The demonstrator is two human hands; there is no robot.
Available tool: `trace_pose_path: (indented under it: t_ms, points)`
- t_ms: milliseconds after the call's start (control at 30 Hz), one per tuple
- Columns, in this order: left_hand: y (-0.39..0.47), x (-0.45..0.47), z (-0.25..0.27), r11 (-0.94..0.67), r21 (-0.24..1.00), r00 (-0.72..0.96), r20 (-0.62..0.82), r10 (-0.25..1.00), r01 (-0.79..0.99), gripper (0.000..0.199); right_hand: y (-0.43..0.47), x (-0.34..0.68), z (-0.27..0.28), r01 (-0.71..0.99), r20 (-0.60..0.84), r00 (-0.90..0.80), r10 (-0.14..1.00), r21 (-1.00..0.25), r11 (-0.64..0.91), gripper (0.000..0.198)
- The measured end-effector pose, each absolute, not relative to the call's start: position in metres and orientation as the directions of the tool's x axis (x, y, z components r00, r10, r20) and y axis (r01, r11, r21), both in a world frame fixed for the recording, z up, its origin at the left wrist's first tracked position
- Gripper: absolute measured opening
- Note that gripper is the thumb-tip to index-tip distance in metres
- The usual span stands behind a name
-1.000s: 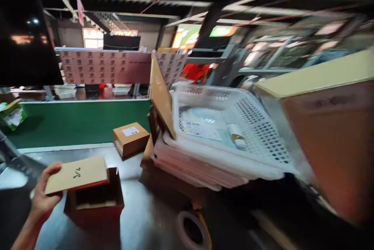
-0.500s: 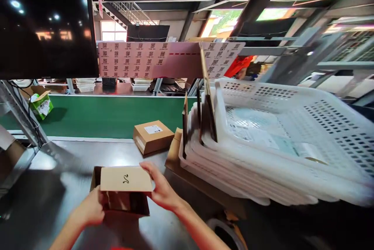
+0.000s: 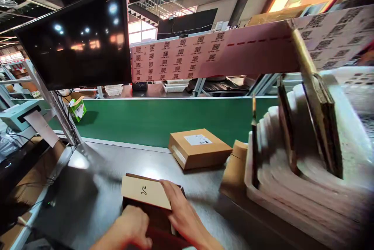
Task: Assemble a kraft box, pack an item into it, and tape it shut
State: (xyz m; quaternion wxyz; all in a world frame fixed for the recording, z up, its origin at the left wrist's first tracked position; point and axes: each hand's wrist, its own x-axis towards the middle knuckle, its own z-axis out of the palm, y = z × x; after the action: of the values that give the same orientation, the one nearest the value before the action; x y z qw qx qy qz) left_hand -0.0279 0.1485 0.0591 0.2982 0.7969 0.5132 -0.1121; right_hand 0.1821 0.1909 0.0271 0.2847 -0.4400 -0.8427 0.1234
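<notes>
A cream cardboard piece with a black squiggle (image 3: 142, 190) lies over a dark, open carton (image 3: 159, 218) on the metal bench. Whether it is a flap or a smaller box, I cannot tell. My right hand (image 3: 183, 211) grips its right end, fingers stretched along that side and the thumb out of sight. In front of the cream piece, my left hand (image 3: 133, 224) is closed over the carton's opening with its fingers curled. What those fingers hold, if anything, is hidden.
Behind the carton lies a closed, labelled brown box (image 3: 200, 148). White plastic baskets (image 3: 292, 191) are stacked on the right, with cardboard sheets between them. A green conveyor belt (image 3: 140, 121) crosses behind the bench. A monitor (image 3: 78, 43) and a label printer (image 3: 22, 115) are on the left.
The view has turned left, so the bench things appear further right. My left hand has moved from the carton's left edge to its front. The cream piece now slants down to the right.
</notes>
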Motion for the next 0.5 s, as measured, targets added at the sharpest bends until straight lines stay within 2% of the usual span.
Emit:
trace_pose_path:
  t_ms: [67, 100, 167, 233, 300, 367, 500]
  points:
    - [0.145, -0.025, 0.061, -0.342, 0.21, 0.401, -0.502, 0.766, 0.916, 0.052, 0.196, 0.178, 0.02, 0.81, 0.345, -0.401, 0.849, -0.3, 0.505, 0.085]
    - [0.143, -0.024, 0.063, -0.365, 0.176, 0.403, -0.489, 0.773, 0.914, 0.053, 0.195, 0.176, 0.021, 0.86, 0.322, -0.381, 0.867, -0.22, 0.46, 0.081]
    - [0.139, -0.024, 0.067, -0.386, 0.167, 0.418, -0.458, 0.784, 0.907, 0.05, 0.189, 0.172, 0.027, 0.915, 0.302, -0.354, 0.885, -0.084, 0.395, 0.074]
    - [0.137, -0.024, 0.07, -0.386, 0.164, 0.417, -0.456, 0.786, 0.908, 0.048, 0.182, 0.168, 0.037, 0.91, 0.293, -0.396, 0.871, -0.007, 0.416, 0.069]
    - [0.136, -0.024, 0.07, -0.384, 0.166, 0.416, -0.454, 0.788, 0.908, 0.048, 0.177, 0.161, 0.044, 0.828, 0.233, -0.545, 0.805, 0.001, 0.56, 0.061]
    - [0.135, -0.022, 0.069, -0.374, 0.173, 0.41, -0.464, 0.785, 0.911, 0.049, 0.178, 0.153, 0.046, 0.72, 0.137, -0.683, 0.718, -0.042, 0.693, 0.053]
    - [0.126, -0.028, 0.063, -0.351, 0.197, 0.403, -0.463, 0.79, 0.915, 0.048, 0.184, 0.135, 0.046, 0.705, -0.044, -0.707, 0.705, -0.118, 0.7, 0.049]
